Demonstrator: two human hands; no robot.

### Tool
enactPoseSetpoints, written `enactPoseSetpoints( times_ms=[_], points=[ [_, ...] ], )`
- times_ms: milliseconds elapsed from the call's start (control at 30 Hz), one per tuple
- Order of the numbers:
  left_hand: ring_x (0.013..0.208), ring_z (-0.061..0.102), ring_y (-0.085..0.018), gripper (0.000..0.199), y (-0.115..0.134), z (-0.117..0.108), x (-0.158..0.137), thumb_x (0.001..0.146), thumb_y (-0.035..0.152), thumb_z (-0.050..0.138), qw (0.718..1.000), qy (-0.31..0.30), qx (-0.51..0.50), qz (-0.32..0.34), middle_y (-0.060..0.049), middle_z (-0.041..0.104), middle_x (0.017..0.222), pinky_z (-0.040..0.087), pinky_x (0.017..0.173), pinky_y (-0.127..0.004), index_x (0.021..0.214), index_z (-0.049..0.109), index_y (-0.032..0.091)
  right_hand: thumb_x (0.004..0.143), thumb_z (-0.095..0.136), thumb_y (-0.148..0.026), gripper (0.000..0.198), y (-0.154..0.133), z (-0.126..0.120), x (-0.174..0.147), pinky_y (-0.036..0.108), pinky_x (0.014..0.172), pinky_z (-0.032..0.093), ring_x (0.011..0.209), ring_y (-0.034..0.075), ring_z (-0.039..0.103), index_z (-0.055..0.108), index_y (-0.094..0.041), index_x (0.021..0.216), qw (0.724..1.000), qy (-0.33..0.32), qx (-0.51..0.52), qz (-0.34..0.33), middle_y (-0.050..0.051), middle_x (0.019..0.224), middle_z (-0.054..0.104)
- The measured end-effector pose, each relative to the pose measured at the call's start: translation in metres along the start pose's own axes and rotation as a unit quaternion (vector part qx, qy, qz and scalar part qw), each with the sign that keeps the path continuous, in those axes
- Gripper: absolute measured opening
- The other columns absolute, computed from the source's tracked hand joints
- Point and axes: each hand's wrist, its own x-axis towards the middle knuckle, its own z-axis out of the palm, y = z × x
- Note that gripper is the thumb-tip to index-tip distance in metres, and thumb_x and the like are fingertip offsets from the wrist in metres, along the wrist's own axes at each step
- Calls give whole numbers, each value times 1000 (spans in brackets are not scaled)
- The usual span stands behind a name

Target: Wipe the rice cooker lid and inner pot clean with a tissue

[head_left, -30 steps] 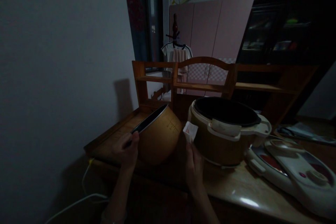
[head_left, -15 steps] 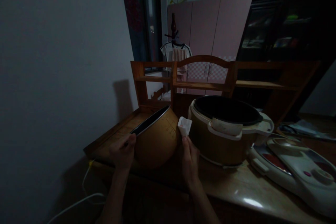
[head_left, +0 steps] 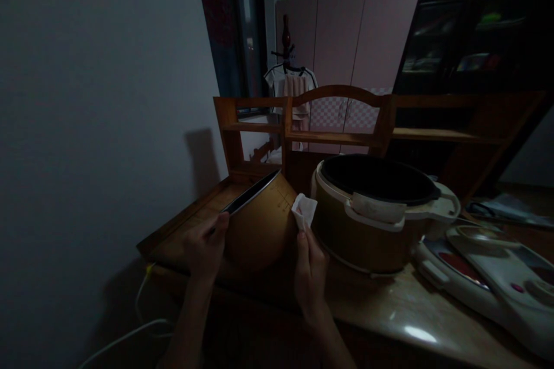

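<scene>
My left hand (head_left: 206, 245) grips the rim of a gold-coloured inner pot (head_left: 262, 228), which is tilted with its dark mouth facing up and left. In my right hand (head_left: 310, 268) a folded white tissue (head_left: 304, 210) is pinched between thumb and fingers, close against the pot's right side; whether it touches is hard to tell in the dim light. Just right of that hand stands the rice cooker body (head_left: 359, 236), its top uncovered and dark inside, with a pale handle at the front.
At the right lies a detached cooker lid (head_left: 489, 282) on the shiny desk top (head_left: 381, 305). A wooden shelf rack (head_left: 341, 137) runs along the back edge. The wall (head_left: 108, 98) rises close on the left, with a white cable (head_left: 125, 337) below.
My right hand and the tissue have shifted slightly left along the pot's side. The left hand keeps its hold on the rim; the view has moved a little.
</scene>
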Motion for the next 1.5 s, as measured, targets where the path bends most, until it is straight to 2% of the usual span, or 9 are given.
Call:
enactPoseSetpoints(
  times_ms=[100,233,333,733,900,1067,1200,1333,1500],
  points=[
    [49,45,-14,53,5,1,2,89,55,49,1000,-9,12,-8,-1,48,48,32,53,-28,51,53,19,104,36,-36,44,0,0,-2,43,119,30,142,20,41,49,-24,145,1000,-4,-4,-2,4,150,49],
    [47,39,-13,57,8,2,3,89,55,50,1000,-1,14,-17,0,41,46,27,52,-29,46,38,20,104,36,-35,44,-2,1,-4,43,119,31,142,20,40,48,-25,145,1000,-5,-9,-6,4,151,47],
    [47,36,-12,58,8,4,4,88,56,48,999,8,24,-24,1,37,44,25,52,-29,45,33,21,104,35,-35,44,-3,1,-6,44,119,31,143,21,39,48,-24,146,1000,-6,-13,-9,4,151,47],
    [47,33,-11,59,16,8,7,89,58,47,999,9,28,-25,2,31,45,25,52,-29,46,30,21,105,33,-29,46,-4,4,-18,46,119,31,146,22,33,41,-27,150,998,-21,-47,-34,2,153,44],
    [48,35,-11,57,18,9,8,89,55,49,999,3,33,-23,2,34,46,24,53,-29,46,33,20,105,33,-27,46,-4,5,-19,45,119,31,147,22,32,40,-26,150,998,-28,-49,-34,2,154,43],
    [47,34,-11,57,21,10,9,90,54,49,999,5,34,-38,2,32,46,24,54,-29,46,35,20,104,33,-24,47,-5,7,-22,45,119,31,148,22,29,41,-26,150,995,-42,-67,-63,2,154,42],
    [47,33,-11,58,22,10,10,90,55,49,998,5,43,-42,2,31,45,23,54,-30,45,34,21,102,34,-21,48,-8,6,-25,47,117,34,146,25,32,42,-25,149,989,-49,-107,-93,4,153,43],
    [47,33,-12,58,23,12,15,89,55,48,998,-5,41,-52,2,30,44,22,54,-30,44,34,21,99,38,-18,49,-11,3,-29,47,114,40,138,26,46,45,-25,148,981,-51,-136,-126,6,145,54],
    [48,35,-12,58,24,13,19,88,57,49,997,-7,35,-75,2,32,45,23,54,-30,44,35,21,99,38,-17,48,-20,1,-38,43,109,46,132,26,53,51,-25,144,984,-66,-92,-141,6,139,59]
  ],
)
